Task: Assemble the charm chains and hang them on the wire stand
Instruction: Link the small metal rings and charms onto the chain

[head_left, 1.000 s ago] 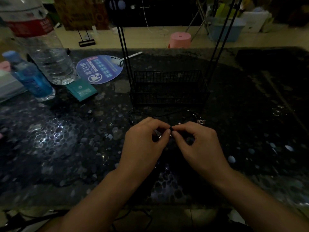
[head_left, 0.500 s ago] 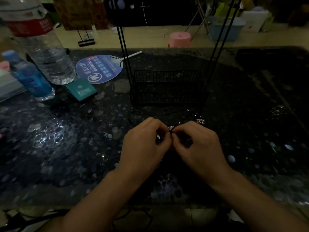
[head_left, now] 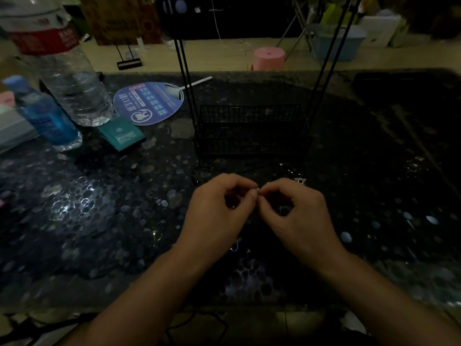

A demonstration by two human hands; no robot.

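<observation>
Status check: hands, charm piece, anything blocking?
Left hand and right hand pinching tiny silver ring. Black wire stand behind, nothing between.

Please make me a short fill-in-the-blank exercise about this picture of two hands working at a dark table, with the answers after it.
1. Both hands pinch a tiny metal ring between their ____.
2. The black wire stand is ____ the hands, farther from the person.
3. The round paper fan is mainly ____ in colour.
4. The small blue bottle stands on the ____ side of the table.

Answers: fingers; behind; blue; left
</observation>
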